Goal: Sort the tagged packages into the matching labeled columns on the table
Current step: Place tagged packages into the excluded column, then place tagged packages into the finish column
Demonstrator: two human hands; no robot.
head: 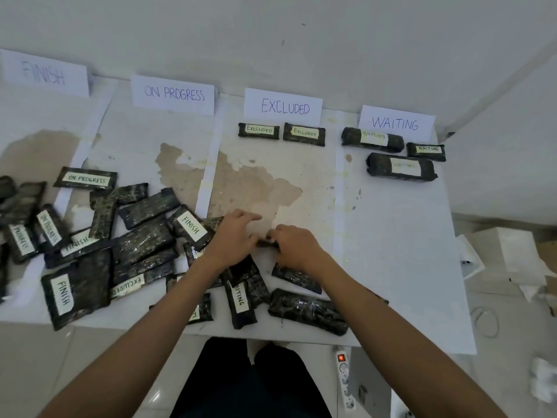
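Left of my left hand (233, 236) the unsorted pile of packages (141, 236) sprawls over the worktop (391, 236). Between my hands sits one small dark package (266, 243): the left pinches one end, my right hand (297, 247) curls round the other. Beyond them lie two Excluded packages (259, 130); farther right, three Waiting packages (401, 166).

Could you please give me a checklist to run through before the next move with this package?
1. Package gripped by left hand and right hand: ok.
2. Its tag readable: cannot tell, the hands cover it.
3. EXCLUDED sign and WAITING sign legible: ok.
4. Placed packages match their signs: ok, two EXCLUDED, three WAITING.
5. Room left in those columns: ok.
6. Pile sorted: not ok, tagged packages lie mixed at the left.
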